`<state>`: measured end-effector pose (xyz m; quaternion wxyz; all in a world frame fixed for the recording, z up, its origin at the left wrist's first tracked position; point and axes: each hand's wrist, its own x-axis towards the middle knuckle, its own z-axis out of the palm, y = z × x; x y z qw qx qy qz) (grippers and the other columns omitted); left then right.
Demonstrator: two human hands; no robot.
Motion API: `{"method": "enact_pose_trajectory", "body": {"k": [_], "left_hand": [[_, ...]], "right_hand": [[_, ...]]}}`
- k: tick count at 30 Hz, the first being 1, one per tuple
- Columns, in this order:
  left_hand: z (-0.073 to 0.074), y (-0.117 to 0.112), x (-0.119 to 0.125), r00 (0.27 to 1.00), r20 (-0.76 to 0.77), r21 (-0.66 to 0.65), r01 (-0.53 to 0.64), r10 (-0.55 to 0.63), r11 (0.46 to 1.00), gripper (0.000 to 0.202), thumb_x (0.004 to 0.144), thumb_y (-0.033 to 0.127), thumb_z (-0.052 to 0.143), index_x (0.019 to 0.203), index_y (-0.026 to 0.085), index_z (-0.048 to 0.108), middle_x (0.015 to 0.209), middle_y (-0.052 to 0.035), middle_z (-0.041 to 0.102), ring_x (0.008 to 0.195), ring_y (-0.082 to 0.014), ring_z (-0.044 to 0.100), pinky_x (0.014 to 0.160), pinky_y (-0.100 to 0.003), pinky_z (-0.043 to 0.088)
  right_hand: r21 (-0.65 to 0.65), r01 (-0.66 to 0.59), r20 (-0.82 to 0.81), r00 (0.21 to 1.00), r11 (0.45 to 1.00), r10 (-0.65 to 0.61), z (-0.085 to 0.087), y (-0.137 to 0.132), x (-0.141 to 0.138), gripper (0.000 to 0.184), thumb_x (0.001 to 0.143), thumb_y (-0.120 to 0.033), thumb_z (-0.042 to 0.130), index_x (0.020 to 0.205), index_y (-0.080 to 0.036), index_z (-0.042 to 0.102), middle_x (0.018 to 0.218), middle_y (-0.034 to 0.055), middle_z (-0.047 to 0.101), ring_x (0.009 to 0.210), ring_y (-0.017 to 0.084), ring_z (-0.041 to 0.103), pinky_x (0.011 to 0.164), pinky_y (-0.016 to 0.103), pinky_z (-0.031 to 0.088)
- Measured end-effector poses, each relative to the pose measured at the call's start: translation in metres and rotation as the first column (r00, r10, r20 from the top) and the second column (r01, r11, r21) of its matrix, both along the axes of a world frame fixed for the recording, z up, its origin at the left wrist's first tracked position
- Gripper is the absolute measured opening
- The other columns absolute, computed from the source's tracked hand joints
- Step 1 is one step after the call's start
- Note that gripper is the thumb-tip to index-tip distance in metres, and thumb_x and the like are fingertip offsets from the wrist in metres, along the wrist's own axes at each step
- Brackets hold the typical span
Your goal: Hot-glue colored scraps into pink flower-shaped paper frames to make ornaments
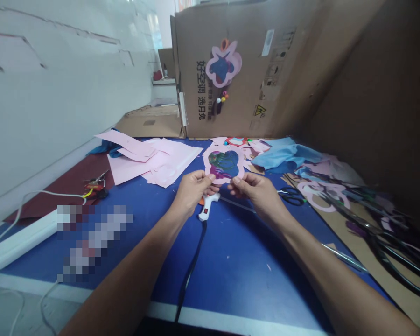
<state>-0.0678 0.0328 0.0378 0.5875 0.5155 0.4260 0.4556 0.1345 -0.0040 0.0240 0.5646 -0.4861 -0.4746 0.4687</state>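
Between my two hands is a flower-shaped paper cutout (225, 164) with a pale pink border and a shiny blue, green and purple centre. My left hand (195, 189) pinches its lower left edge between thumb and fingers. On the lower right edge, my right hand (254, 189) grips it the same way. The cutout is raised above the blue table (238, 261). Just below it lies a white glue gun (208, 206) with a red switch, its dark cord running toward me. A similar flower ornament (224, 65) hangs on the cardboard box behind.
Pink paper sheets (154, 161) lie at the back left, near a dark red sheet (63, 196). Blue cloth (287, 156) sits at the back right. Black-handled scissors (294, 196) and large shears (374, 231) lie to the right. A large cardboard box (245, 112) stands behind.
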Motion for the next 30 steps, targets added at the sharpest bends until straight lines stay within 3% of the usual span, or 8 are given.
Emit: {"method": "enact_pose_trajectory", "body": {"k": [9, 18, 30], "left_hand": [[-0.0007, 0.0020, -0.0013, 0.999, 0.008, 0.018, -0.044, 0.044, 0.999, 0.024, 0.103, 0.028, 0.078, 0.081, 0.018, 0.072, 0.079, -0.0075, 0.083, 0.069, -0.0140, 0.078, 0.070, -0.025, 0.060], [-0.0019, 0.0025, -0.0021, 0.997, 0.019, 0.046, -0.070, 0.070, 0.996, 0.024, 0.101, 0.030, 0.078, 0.081, 0.019, 0.071, 0.081, -0.0077, 0.083, 0.071, -0.0158, 0.078, 0.073, -0.029, 0.062], [-0.0022, 0.0035, -0.0015, 0.996, 0.015, 0.077, -0.091, 0.090, 0.993, 0.025, 0.101, 0.025, 0.077, 0.079, 0.018, 0.070, 0.076, -0.0057, 0.082, 0.068, -0.0145, 0.079, 0.068, -0.024, 0.061]], "right_hand": [[-0.031, -0.001, -0.101, 0.995, 1.000, -0.002, -0.0024, 0.0013, 0.0047, 0.062, 0.068, -0.079, 0.098, 0.088, -0.023, 0.079, 0.089, 0.0081, 0.086, 0.071, 0.019, 0.074, 0.067, 0.030, 0.057], [-0.041, -0.008, -0.056, 0.998, 0.999, 0.006, 0.0009, 0.0000, 0.0017, 0.059, 0.063, -0.074, 0.103, 0.081, -0.022, 0.081, 0.082, 0.0057, 0.084, 0.068, 0.016, 0.071, 0.065, 0.028, 0.053], [-0.039, -0.037, -0.083, 0.996, 0.999, 0.034, -0.0039, -0.0002, 0.0050, 0.055, 0.070, -0.072, 0.101, 0.085, -0.022, 0.083, 0.085, 0.0053, 0.084, 0.070, 0.016, 0.070, 0.065, 0.027, 0.053]]}}
